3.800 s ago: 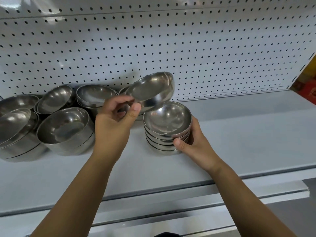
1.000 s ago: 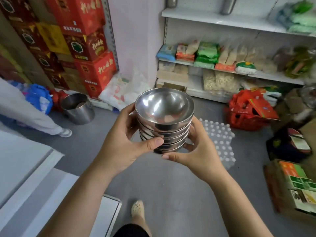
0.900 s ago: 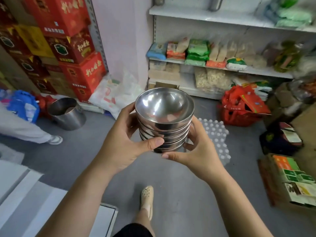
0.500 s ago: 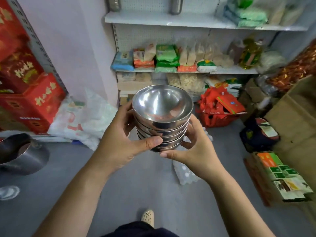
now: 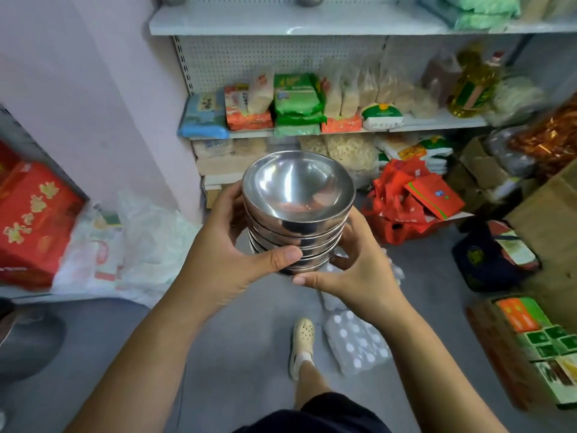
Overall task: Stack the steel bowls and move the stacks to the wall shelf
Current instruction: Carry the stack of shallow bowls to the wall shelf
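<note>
Left hand (image 5: 231, 264) and right hand (image 5: 362, 270) curl round a nested stack of steel bowls (image 5: 296, 214), held in the air above the grey floor (image 5: 243, 339) (polished, mirror-bright, empty). Beyond, the wall shelf (image 5: 281, 23) carries food packets (image 5: 296, 98); their labels are too blurred to read.

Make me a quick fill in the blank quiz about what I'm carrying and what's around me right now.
1. The left hand and right hand together grip a stack of steel ____.
2. The box with gold flowers at the far left is coloured ____.
3. The green packets ahead sit on a ____.
Missing words: bowls; red; shelf.
</note>
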Available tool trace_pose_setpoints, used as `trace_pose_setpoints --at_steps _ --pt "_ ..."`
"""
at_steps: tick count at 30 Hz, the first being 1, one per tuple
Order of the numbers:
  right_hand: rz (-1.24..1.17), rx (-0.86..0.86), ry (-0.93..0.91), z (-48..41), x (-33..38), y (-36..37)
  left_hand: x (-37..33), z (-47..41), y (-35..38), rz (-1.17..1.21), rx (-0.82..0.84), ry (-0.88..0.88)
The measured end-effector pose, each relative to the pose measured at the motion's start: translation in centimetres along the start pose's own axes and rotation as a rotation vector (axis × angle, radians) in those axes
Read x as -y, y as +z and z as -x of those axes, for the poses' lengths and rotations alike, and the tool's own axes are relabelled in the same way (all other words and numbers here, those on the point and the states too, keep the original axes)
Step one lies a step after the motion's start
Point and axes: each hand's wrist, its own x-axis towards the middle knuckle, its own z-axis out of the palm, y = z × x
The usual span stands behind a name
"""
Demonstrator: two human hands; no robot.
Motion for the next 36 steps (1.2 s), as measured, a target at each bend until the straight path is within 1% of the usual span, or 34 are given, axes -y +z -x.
trace_pose_setpoints --at_steps 10,16,20,25,31,36 --pt "-0.021 0.146 -0.052 -24.6 -3.3 -1.9 2.6 -21.2 -2.1 -0.016 -0.124 -0.014" --pt "-0.025 0.205 -0.079 -35.8 -4.1 -1.7 3.9 -30.6 -3.9 -0.005 -0.195 -0.038" --pt "-0.036 0.223 -0.101 -42.8 -4.8 -0.9 5.0 -37.0 -5.6 -0.014 -0.201 -0.022" --pt "-0.073 0.191 -0.098 -52.1 -5.1 1.0 6.2 -46.0 -9.1 -0.034 -0.2 0.001" --pt "-0.081 0.114 -0.136 -63.9 -3.9 4.1 6.3 -57.8 -15.1 -0.073 -0.135 0.051" --pt "-0.109 0.087 -0.161 -71.7 -3.6 5.9 6.9 -66.0 -18.9 -0.083 -0.101 0.045"
